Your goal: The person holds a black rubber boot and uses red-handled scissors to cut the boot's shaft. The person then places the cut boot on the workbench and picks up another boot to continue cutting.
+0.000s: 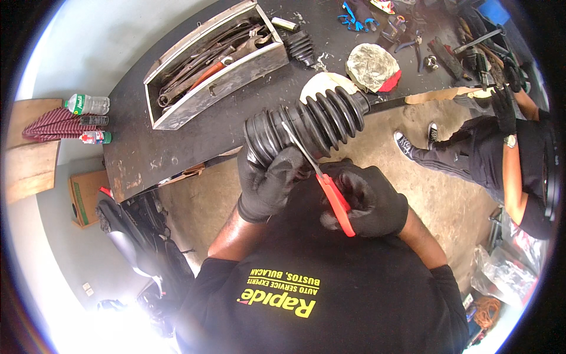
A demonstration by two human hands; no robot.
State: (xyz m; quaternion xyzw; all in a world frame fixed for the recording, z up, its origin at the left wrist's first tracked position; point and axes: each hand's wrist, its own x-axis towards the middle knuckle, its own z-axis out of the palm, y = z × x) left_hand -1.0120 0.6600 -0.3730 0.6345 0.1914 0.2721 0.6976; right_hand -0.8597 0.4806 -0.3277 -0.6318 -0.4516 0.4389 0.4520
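A black ribbed rubber boot (339, 121) is held up in front of me, near the bench edge. My left hand (268, 183), in a black glove, grips its wide left end from below, fingers closed around it. My right hand (371, 200), also gloved, is closed on the red handles of a pair of scissors (335, 200). The pale blades lie slanted across the boot's side, close to my left thumb. Whether they touch the rubber or have cut into it, I cannot tell. The right fingers partly cover the handles.
On the black bench (135, 150) stands a metal toolbox (221, 94) full of wrenches. Another ribbed boot (300, 48), a dirty round cloth cover (372, 66) and pliers (418, 52) lie beyond. Bottles (88, 105) stand at the left. A co-worker (501, 147) in black gloves works at the right.
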